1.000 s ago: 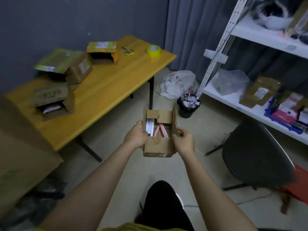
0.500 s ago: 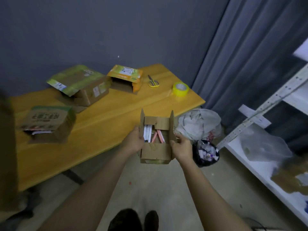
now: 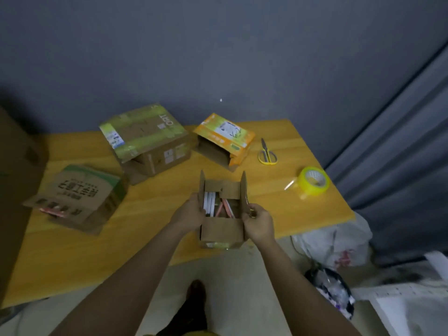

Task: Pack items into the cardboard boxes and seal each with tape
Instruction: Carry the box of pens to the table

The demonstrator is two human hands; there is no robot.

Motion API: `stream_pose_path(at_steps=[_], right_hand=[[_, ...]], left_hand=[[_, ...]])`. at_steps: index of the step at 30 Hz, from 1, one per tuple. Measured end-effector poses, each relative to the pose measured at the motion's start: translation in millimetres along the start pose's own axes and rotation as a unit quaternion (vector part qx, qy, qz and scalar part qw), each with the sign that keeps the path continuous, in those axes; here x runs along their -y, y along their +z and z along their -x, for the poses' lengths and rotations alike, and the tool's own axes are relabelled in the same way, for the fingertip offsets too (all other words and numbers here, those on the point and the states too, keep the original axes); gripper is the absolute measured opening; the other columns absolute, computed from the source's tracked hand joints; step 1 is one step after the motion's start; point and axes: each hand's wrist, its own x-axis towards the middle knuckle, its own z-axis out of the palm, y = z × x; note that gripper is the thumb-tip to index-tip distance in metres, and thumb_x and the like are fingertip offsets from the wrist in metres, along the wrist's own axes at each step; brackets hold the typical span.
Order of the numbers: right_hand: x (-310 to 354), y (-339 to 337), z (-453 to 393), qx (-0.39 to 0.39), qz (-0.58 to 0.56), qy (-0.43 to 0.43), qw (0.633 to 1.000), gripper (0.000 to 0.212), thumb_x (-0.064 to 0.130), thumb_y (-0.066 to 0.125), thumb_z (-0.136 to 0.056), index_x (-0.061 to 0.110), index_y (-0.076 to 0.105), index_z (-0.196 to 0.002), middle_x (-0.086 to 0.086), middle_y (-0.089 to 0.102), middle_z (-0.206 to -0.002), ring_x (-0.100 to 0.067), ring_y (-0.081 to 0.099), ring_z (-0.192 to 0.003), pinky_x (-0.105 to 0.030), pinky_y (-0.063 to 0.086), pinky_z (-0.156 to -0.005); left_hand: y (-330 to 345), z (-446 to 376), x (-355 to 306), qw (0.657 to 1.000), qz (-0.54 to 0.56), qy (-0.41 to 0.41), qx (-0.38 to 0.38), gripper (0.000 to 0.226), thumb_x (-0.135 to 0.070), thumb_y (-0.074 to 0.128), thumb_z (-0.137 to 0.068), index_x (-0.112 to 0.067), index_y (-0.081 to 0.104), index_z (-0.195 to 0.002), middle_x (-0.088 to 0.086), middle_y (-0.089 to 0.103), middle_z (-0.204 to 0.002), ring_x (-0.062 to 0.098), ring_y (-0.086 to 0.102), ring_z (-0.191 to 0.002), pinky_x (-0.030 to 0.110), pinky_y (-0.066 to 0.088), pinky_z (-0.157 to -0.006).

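Observation:
I hold a small open cardboard box (image 3: 221, 230) over the front edge of the yellow table (image 3: 155, 214). My left hand (image 3: 188, 213) grips its left wall and my right hand (image 3: 259, 223) grips its right wall. Its flaps stand up, and white and pink flat items (image 3: 218, 206) stand inside. A roll of yellow tape (image 3: 314, 181) lies on the table to the right. Yellow-handled scissors (image 3: 266, 152) lie behind the tape.
Three more cardboard boxes lie on the table: a green-printed one (image 3: 77, 195) at left, a larger taped one (image 3: 148, 144) behind, an orange one (image 3: 224, 140) at centre back. A white bag (image 3: 339, 243) and a black bin (image 3: 332, 287) stand on the floor right.
I have walked up to the table with the box in both hands. The box now hangs over the table's front edge; the shelf and chair have left the view.

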Motion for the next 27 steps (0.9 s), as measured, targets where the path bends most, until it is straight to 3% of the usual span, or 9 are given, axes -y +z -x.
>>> stream_pose_path(at_steps=[3,6,9,12,17,21,27], right_hand=[[16,12,-49,0.040,0.032,-0.023,0.998,0.037,0.016,0.051,-0.098,0.009,0.053,-0.135,-0.013,0.062,-0.124,-0.032,0.059,-0.104,-0.035,0.048,-0.078],[25,26,-81,0.062,0.057,-0.041,0.996,0.040,0.017,0.052,-0.099,0.011,0.050,-0.138,-0.013,0.062,-0.125,-0.032,0.061,-0.104,-0.035,0.049,-0.076],[28,38,-101,0.083,0.075,-0.042,0.993,0.042,0.018,0.052,-0.098,0.014,0.049,-0.140,-0.010,0.064,-0.124,-0.028,0.063,-0.104,-0.034,0.051,-0.075],[31,49,-119,0.101,0.081,-0.043,0.991,0.041,0.020,0.051,-0.098,0.016,0.049,-0.139,-0.008,0.063,-0.127,-0.026,0.062,-0.106,-0.032,0.051,-0.077],[29,63,-127,0.106,0.066,-0.064,0.990,0.037,0.017,0.051,-0.098,0.018,0.053,-0.134,-0.006,0.065,-0.120,-0.026,0.062,-0.105,-0.033,0.051,-0.076],[32,69,-139,0.123,0.069,-0.045,0.989,0.039,0.021,0.053,-0.097,0.020,0.051,-0.135,-0.005,0.059,-0.128,-0.023,0.058,-0.111,-0.036,0.051,-0.086],[40,70,-145,0.195,0.065,-0.020,0.978,0.061,0.032,0.060,-0.094,0.019,0.033,-0.148,-0.007,0.039,-0.145,-0.025,0.046,-0.127,-0.036,0.045,-0.097]], left_hand=[[-15,-35,-3,1.000,0.010,-0.017,-0.006,0.026,-0.012,0.044,-0.099,-0.005,0.043,-0.124,0.015,0.056,-0.108,0.030,0.057,-0.089,0.038,0.046,-0.075],[-20,-57,0,0.999,0.008,-0.025,0.021,0.024,-0.008,0.041,-0.101,-0.001,0.045,-0.124,0.020,0.054,-0.106,0.028,0.050,-0.077,0.038,0.044,-0.067],[-22,-69,8,0.998,0.023,-0.057,0.023,0.040,-0.012,0.046,-0.100,-0.007,0.032,-0.138,0.018,0.046,-0.128,0.030,0.050,-0.095,0.042,0.046,-0.077],[-24,-80,14,0.996,0.032,-0.081,0.012,0.049,-0.013,0.049,-0.100,-0.008,0.026,-0.143,0.015,0.042,-0.137,0.033,0.050,-0.114,0.044,0.046,-0.090],[-23,-88,28,0.992,0.054,-0.116,-0.016,0.045,-0.017,0.049,-0.099,-0.010,0.032,-0.140,0.016,0.045,-0.134,0.035,0.052,-0.112,0.050,0.047,-0.090],[-23,-94,29,0.989,0.058,-0.135,-0.025,0.047,-0.019,0.050,-0.099,-0.014,0.030,-0.141,0.014,0.044,-0.134,0.036,0.055,-0.107,0.049,0.049,-0.087],[-25,-96,21,0.981,0.068,-0.181,-0.010,0.073,-0.031,0.052,-0.098,-0.009,0.008,-0.152,0.017,0.029,-0.150,0.036,0.046,-0.126,0.047,0.046,-0.095]])
